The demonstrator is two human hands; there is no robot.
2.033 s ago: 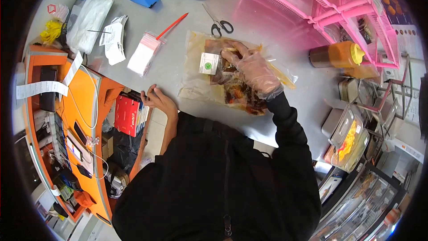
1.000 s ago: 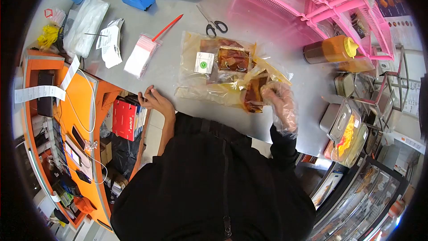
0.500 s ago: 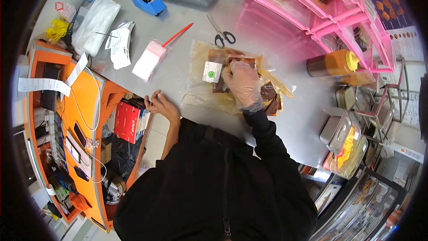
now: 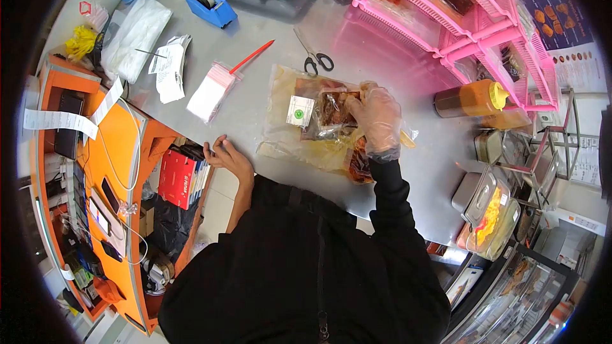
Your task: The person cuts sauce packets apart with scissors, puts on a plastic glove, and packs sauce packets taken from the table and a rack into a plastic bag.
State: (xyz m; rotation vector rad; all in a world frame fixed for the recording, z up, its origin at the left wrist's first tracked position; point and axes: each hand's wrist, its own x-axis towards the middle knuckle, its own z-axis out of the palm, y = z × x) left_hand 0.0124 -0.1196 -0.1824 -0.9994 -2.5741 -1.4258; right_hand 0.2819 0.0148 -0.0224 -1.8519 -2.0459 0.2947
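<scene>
My right hand [image 4: 377, 120], in a clear plastic glove, has its fingers closed at the right edge of a clear packet of dark brown food [image 4: 336, 109]. That packet lies over a larger yellowish clear bag [image 4: 274, 137] on the steel table. A white label with a green round mark [image 4: 299, 111] sits on the left part of the bag. Just below my gloved hand is another packet of reddish-brown food [image 4: 361, 164]. My left hand [image 4: 229, 158] is bare, palm up by the table's front edge, its fingers loosely bent and apart, holding nothing.
Scissors [image 4: 313, 54] lie beyond the bag. A red pen [image 4: 253, 56], small plastic bags [image 4: 211, 92], receipts [image 4: 171, 69] and a blue tape dispenser [image 4: 211, 7] are on the left. Pink racks [image 4: 459, 32], a yellow-capped bottle [image 4: 468, 98] and a food container [image 4: 488, 213] stand right.
My right hand has moved to the right, from over the middle of the bag to the packet's right edge. The reddish-brown packet has shifted left and down. My left hand stays nearly still.
</scene>
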